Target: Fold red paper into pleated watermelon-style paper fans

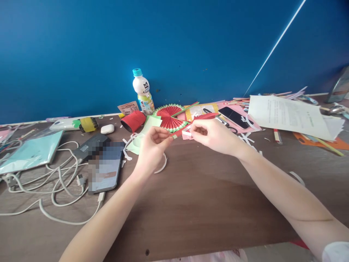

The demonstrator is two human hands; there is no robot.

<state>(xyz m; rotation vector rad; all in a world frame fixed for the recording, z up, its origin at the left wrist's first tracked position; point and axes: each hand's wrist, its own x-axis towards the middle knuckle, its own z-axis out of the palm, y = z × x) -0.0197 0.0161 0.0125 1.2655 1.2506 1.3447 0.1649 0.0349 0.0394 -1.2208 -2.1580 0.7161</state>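
Observation:
A narrow red paper strip (179,132) is held up between both hands above the table's far side. My left hand (156,143) pinches its left end, where a pale tip shows at the fingertips. My right hand (203,131) is closed near the other end, with a small white strip (187,134) at its fingertips. More red paper shows behind the right knuckles. Just behind the hands lies a round pleated fan (169,115), red with a green edge. Light green paper (149,125) lies beside my left hand.
A bottle (142,87) stands by the blue wall, near a red roll (133,121). At left are a phone (107,168), tangled white cables (60,178) and an earphone case (107,129). Another phone (235,117), paper scraps and a printed sheet (286,114) lie at right.

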